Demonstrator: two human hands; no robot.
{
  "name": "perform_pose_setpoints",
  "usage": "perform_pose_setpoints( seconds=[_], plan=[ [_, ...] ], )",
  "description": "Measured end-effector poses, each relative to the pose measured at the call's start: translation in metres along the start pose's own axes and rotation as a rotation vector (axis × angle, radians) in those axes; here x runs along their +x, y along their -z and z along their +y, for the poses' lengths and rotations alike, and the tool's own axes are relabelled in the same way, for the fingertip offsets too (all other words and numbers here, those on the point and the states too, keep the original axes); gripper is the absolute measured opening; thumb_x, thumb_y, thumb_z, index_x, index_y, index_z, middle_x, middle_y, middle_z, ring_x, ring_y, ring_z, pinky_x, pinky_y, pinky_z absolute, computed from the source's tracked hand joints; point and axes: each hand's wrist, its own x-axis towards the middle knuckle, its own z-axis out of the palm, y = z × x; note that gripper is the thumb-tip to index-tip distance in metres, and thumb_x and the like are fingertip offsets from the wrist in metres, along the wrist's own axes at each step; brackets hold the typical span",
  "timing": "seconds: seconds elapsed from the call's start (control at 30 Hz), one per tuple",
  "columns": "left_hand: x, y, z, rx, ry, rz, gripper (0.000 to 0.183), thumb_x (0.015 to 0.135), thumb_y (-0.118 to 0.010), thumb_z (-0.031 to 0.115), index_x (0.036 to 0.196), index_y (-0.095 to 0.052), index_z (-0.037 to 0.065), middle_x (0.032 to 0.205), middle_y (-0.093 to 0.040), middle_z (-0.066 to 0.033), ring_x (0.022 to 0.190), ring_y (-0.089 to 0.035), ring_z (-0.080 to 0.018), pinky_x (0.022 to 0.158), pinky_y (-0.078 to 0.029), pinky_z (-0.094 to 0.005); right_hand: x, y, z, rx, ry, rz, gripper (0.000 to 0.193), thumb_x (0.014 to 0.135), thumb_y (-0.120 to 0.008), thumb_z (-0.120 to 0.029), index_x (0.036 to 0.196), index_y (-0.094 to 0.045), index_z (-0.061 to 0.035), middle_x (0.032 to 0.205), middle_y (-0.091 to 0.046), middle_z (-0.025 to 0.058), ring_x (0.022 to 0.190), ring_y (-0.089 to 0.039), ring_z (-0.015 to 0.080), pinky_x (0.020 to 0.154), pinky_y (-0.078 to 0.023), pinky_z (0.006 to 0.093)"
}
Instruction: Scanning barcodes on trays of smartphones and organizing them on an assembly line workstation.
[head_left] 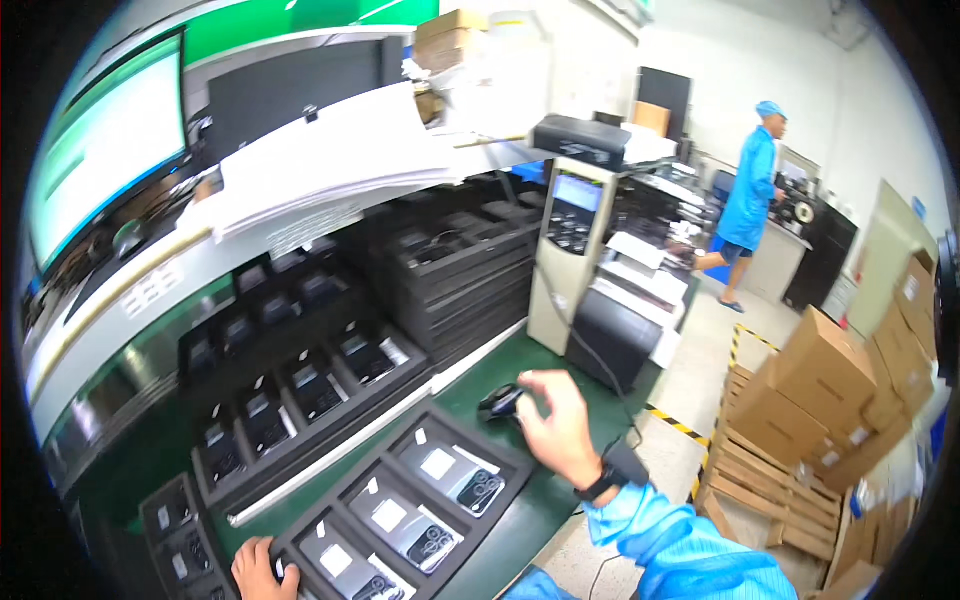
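Note:
My right hand (558, 425) is closed around a black hand-held scanner (500, 403), just above the green work surface and past the near foam tray's right end. Its fingers partly cover the scanner. At the lower left, my left hand (262, 572) grips the left end of that black foam tray (382, 456). Smartphones lie in the tray's slots, among them a phone (480, 488) at the right and a phone (432, 543) in the middle. Each bears pale labels and shows a camera cluster.
A label printer (570, 260) stands beyond my right hand, with a cable hanging beside it. Stacked foam trays (480, 285) fill the space under the shelf, near a monitor (110, 150). Cardboard boxes (815, 375) sit on a wooden pallet (770, 500). A person in blue (750, 190) is farther back.

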Motion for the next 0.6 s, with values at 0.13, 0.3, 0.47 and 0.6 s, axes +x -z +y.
perform_pose_setpoints(
  seconds=[0.13,0.3,0.47,0.6],
  plan=[
    [0.009,0.011,0.016,0.017,0.076,-0.107,0.049,0.092,-0.069,0.032,0.130,-0.061,0.002,0.131,-0.061,-0.0229,0.119,-0.058,-0.0442,0.100,-0.049,-0.0489,0.087,0.053,0.059,0.438,-0.357,0.261,0.032,0.096,-0.064,-0.008,0.127,-0.063,-0.0006,0.091,-0.065,0.0014,0.071,-0.060,0.0087,0.065,-0.050,0.0240],
    [0.013,0.011,0.019,-0.001,0.120,-0.079,0.052,0.090,-0.071,0.034,0.130,-0.061,0.002,0.130,-0.062,-0.0218,0.119,-0.058,-0.0435,0.099,-0.050,-0.0491,0.154,0.087,0.098,0.936,-0.727,0.358,0.028,0.099,-0.071,-0.034,0.120,-0.064,-0.0175,0.091,-0.067,-0.0019,0.072,-0.058,0.0109,0.061,-0.047,0.0269],
    [0.011,0.017,0.015,-0.266,0.181,0.006,0.043,0.089,-0.063,0.013,0.131,-0.060,0.001,0.128,-0.063,-0.0232,0.121,-0.058,-0.0434,0.103,-0.048,-0.0444,0.174,0.052,0.089,0.838,-0.566,0.422,0.025,0.100,-0.071,-0.030,0.116,-0.066,-0.0107,0.087,-0.067,-0.0002,0.061,-0.055,0.0073,0.052,-0.042,0.0232],
    [-0.004,-0.003,-0.015,-0.792,0.255,0.143,0.049,0.088,-0.051,-0.004,0.136,-0.057,-0.001,0.128,-0.063,-0.0175,0.120,-0.061,-0.0288,0.104,-0.046,-0.0371,0.174,0.038,0.078,0.722,-0.477,0.487,0.026,0.099,-0.072,-0.030,0.106,-0.070,-0.0047,0.081,-0.066,0.0007,0.060,-0.055,0.0069,0.051,-0.042,0.0228]
  ],
)
